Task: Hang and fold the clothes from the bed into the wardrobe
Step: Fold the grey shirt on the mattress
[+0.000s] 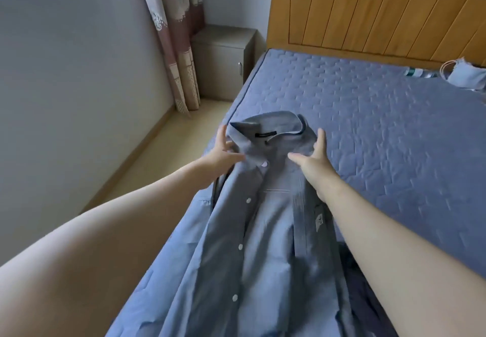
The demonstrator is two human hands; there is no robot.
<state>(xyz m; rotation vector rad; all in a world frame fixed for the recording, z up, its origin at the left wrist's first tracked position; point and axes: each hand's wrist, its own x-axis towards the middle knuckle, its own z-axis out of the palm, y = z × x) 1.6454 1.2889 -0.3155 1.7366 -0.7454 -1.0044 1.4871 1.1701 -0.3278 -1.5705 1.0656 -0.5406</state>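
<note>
The grey-blue buttoned cotton shirt [263,231] lies front-up on the blue quilted mattress [368,126], collar toward 12 o'clock. The left hand [223,154], at the collar's 8 o'clock, and the right hand [314,159], at its 4 o'clock, press its shoulders with fingers spread, gripping nothing. Pale blue face masks [465,73] lie at 2 o'clock.

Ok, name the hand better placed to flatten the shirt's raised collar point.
Left. The left hand rests beside the raised collar point of the shirt; the right hand sits across at the other shoulder.
</note>
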